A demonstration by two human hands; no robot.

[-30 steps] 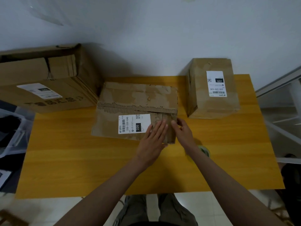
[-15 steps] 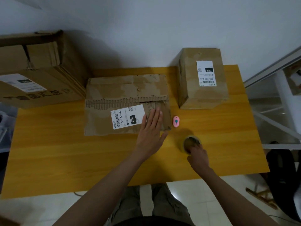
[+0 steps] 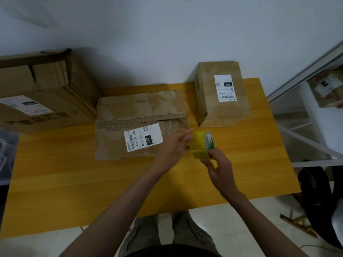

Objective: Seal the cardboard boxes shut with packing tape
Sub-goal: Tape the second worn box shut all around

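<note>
A flat, worn cardboard box [image 3: 130, 112] with a white label lies in the middle of the wooden table [image 3: 74, 182], its flaps closed along a ragged seam. My right hand [image 3: 219, 167] grips a yellow roll of packing tape [image 3: 200, 145] and holds it above the table, just right of that box. My left hand [image 3: 174, 145] reaches to the roll, its fingertips touching the roll's left face. A taller box [image 3: 220, 108] with a white label stands at the back right.
A large cardboard box [image 3: 42, 101] sits at the table's back left, hanging over the edge. A white metal rack [image 3: 311, 115] holding another carton stands to the right. A dark chair [image 3: 319, 201] is at the lower right.
My right hand has lifted the tape roll off the table and up beside the flat box. My left hand has left the box top and come to the roll. The pink cutter is hidden now.
</note>
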